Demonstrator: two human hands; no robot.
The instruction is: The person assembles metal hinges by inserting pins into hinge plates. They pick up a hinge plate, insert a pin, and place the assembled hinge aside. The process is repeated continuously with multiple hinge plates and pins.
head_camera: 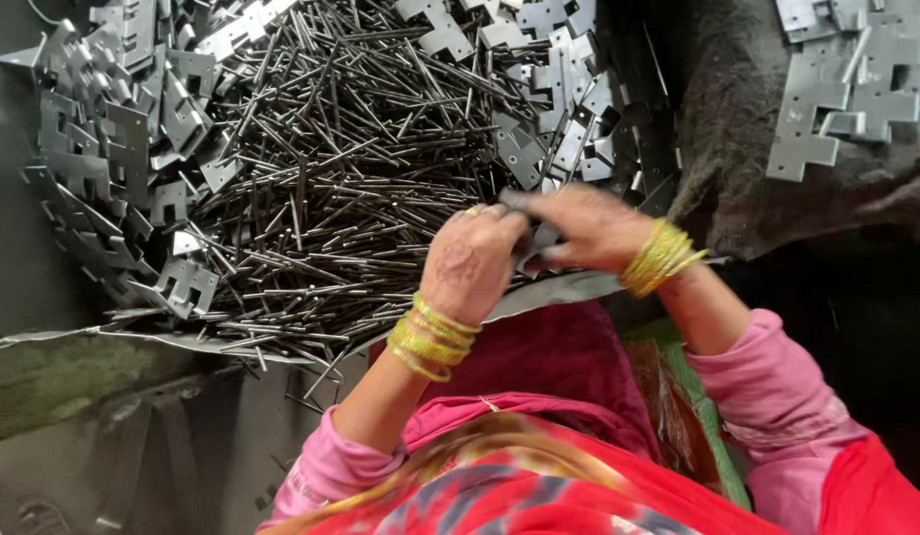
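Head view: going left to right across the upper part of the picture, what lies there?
Notched metal plates at the left → heap of thin metal pins → second cluster of plates → dark cloth → loose plates on it.

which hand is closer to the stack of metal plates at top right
Right. The right hand lies below and left of the stack of metal plates; the left hand is farther left, over the pile of metal pins.
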